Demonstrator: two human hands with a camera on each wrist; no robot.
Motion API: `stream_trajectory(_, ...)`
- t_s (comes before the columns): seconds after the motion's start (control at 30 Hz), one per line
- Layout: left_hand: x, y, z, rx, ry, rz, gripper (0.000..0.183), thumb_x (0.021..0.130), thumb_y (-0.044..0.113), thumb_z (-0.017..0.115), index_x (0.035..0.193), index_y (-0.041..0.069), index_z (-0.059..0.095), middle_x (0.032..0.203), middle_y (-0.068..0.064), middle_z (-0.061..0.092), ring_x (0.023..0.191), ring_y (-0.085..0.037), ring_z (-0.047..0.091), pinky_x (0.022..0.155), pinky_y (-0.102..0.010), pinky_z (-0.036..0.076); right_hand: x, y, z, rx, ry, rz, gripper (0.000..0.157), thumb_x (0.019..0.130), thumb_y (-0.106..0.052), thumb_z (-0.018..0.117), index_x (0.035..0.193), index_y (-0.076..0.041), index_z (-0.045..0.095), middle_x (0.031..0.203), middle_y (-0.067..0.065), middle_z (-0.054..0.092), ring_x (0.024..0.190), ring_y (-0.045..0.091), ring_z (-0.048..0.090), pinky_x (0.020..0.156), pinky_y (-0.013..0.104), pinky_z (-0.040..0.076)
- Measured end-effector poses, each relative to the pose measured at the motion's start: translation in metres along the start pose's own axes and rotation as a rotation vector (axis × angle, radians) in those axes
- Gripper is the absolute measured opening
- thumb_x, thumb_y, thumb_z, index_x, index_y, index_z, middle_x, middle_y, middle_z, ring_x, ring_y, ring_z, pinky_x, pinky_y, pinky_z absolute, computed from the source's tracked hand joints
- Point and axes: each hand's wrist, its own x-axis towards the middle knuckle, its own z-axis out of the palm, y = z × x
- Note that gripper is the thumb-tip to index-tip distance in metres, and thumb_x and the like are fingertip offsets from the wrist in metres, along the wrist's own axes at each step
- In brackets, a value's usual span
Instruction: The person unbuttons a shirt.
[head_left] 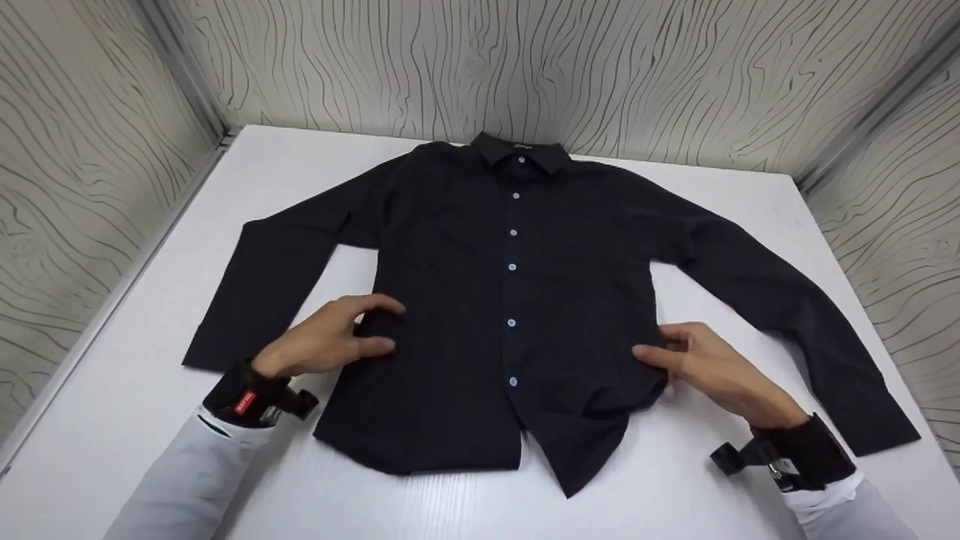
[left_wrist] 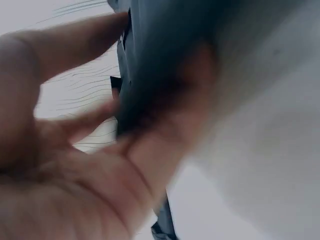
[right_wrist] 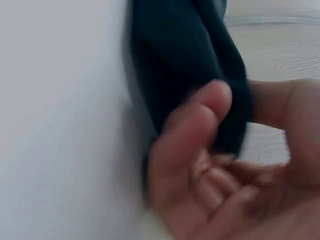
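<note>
A black long-sleeved button-up shirt lies front side up, its collar at the far side and both sleeves spread outward. My left hand is at the shirt's left side edge, with the thumb and forefinger on top of the cloth. The left wrist view shows blurred fingers of this hand curled round the dark cloth. On the opposite side edge, my right hand pinches the shirt, thumb above and fingers mostly hidden beneath. There the cloth bunches, and the near hem is rucked up with one front corner hanging toward me.
The shirt lies on a white table. Wood-grain patterned panels stand behind and on both sides, with metal corner posts between them. The sleeves reach close to the left and right table edges. Black wrist-worn cameras sit on both wrists.
</note>
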Motion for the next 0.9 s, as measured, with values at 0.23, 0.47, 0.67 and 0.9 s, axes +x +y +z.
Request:
stream_trajectory(0.23,0.012,0.01,-0.017,-0.491,0.352,0.199,0.038,0.104,-0.003,0.076,0.142,0.001,0.075,0.143,-0.005,0.074,0.109,-0.008,0.074,0.089,-0.019,0.061,0.007,-0.029,-0.005,0.732,0.386,-0.608,0.015,0.109,0.014,0.059,0.099,0.006,0.067,0.081,0.006,0.074,0.081,0.013,0.075,0.075,0.022,0.061)
stream_trajectory(0.47,0.027,0.032,-0.027,-0.659,0.421,0.391,0.059,0.104,-0.012,0.069,0.161,0.001,0.059,0.158,-0.014,0.06,0.136,-0.016,0.064,0.111,-0.022,0.057,-0.002,-0.058,-0.021,0.675,0.289,-0.528,0.009,0.116,-0.004,0.058,0.123,0.001,0.061,0.09,0.01,0.081,0.071,0.018,0.081,0.055,0.028,0.064)
stream_trajectory(0.67,0.014,0.03,-0.035,-0.684,0.262,0.304,0.067,0.105,-0.008,0.069,0.168,0.005,0.05,0.169,-0.012,0.055,0.146,-0.019,0.061,0.117,-0.025,0.055,-0.018,-0.048,-0.038,0.516,0.095,-0.264,0.015,0.121,-0.022,0.055,0.122,-0.007,0.057,0.065,-0.001,0.065,0.032,0.007,0.051,0.026,0.039,0.02)
stream_trajectory(0.9,-0.006,-0.002,-0.029,-0.013,-0.061,-0.008,0.076,0.104,0.015,0.078,0.172,0.004,0.044,0.167,-0.024,0.047,0.12,-0.025,0.075,0.095,-0.028,0.06,-0.011,-0.009,-0.035,-0.101,-0.085,-0.056,0.03,0.116,-0.023,0.065,0.104,0.001,0.051,0.056,-0.008,0.054,0.044,0.006,0.05,0.041,0.033,0.036)
